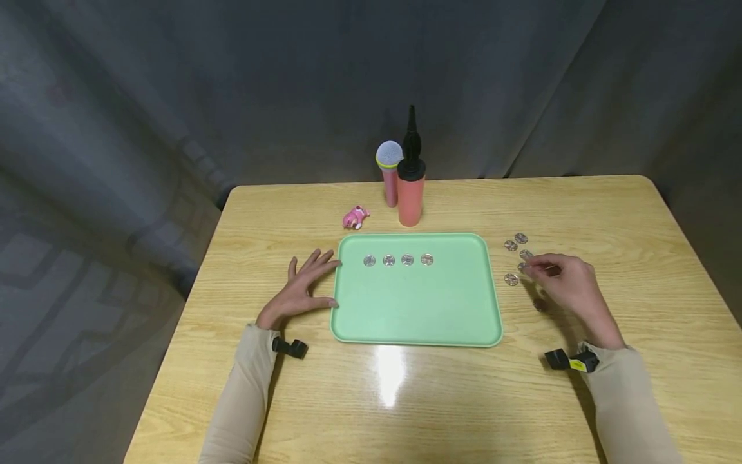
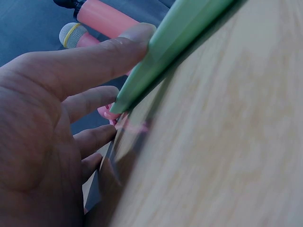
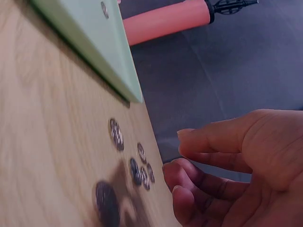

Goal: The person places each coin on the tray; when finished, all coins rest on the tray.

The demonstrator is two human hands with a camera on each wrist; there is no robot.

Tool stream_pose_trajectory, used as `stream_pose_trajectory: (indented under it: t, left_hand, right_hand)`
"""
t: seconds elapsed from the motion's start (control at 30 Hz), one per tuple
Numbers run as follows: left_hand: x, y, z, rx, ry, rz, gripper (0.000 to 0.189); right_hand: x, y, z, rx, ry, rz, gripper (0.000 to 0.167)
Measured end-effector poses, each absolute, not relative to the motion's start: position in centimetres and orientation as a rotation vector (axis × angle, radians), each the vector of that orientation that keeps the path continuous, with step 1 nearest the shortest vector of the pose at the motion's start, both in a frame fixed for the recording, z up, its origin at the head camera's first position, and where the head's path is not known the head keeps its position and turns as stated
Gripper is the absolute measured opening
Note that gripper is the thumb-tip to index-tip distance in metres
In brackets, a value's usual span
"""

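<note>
A pale green tray (image 1: 417, 309) lies on the table, bearing a row of several silver coins (image 1: 408, 260) along its far side. My left hand (image 1: 301, 293) rests at the tray's left edge, fingers extended. In the left wrist view its thumb (image 2: 135, 40) touches the tray's side. Right of the tray, my right hand (image 1: 565, 283) hovers over several loose coins (image 1: 511, 280) with bent fingers. The right wrist view shows nothing between thumb and fingers, which are close above a cluster of coins (image 3: 135, 170). A nearer coin (image 3: 108, 203) lies in the hand's shadow.
Behind the tray stand a pink toy microphone (image 1: 390, 171) and a coral hand pump (image 1: 410, 200) with a black nozzle. A small pink figurine (image 1: 355, 218) lies left of them. Dark curtains (image 1: 290, 90) hang beyond the wooden table's (image 1: 608, 212) far edge.
</note>
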State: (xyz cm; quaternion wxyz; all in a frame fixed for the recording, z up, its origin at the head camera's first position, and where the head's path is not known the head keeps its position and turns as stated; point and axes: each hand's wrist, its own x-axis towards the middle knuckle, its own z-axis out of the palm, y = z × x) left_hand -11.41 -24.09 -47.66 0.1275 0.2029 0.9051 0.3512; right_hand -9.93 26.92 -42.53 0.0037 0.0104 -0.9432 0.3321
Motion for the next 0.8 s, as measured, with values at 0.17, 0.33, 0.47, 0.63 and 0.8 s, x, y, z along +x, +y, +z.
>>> stream_pose_trajectory:
  t: [0.17, 0.33, 0.47, 0.63, 0.8]
  left_hand:
    - [-11.3, -24.1, -47.6, 0.582, 2.624, 1.025, 0.085]
    - [-11.3, -24.0, -47.4, 0.576, 2.618, 1.03, 0.085]
    - [-11.3, -24.0, -47.5, 0.578, 2.62, 1.035, 0.085]
    - [-11.3, -24.1, -47.6, 0.578, 2.629, 1.025, 0.085]
    - [-11.3, -24.1, -47.6, 0.582, 2.628, 1.023, 0.085]
  right_hand:
    - [-9.2, 27.8, -42.9, 0.013, -2.962, 0.997, 0.024]
    - [-8.6, 28.5, -43.3, 0.009, -2.977, 0.935, 0.022]
    - [-8.1, 28.9, -43.7, -0.006, -2.999, 0.919, 0.022]
    - [-7.7, 29.1, -44.0, 0.02, -3.038, 0.917, 0.022]
    - [-7.2, 29.2, -44.5, 0.076, -3.087, 0.903, 0.028]
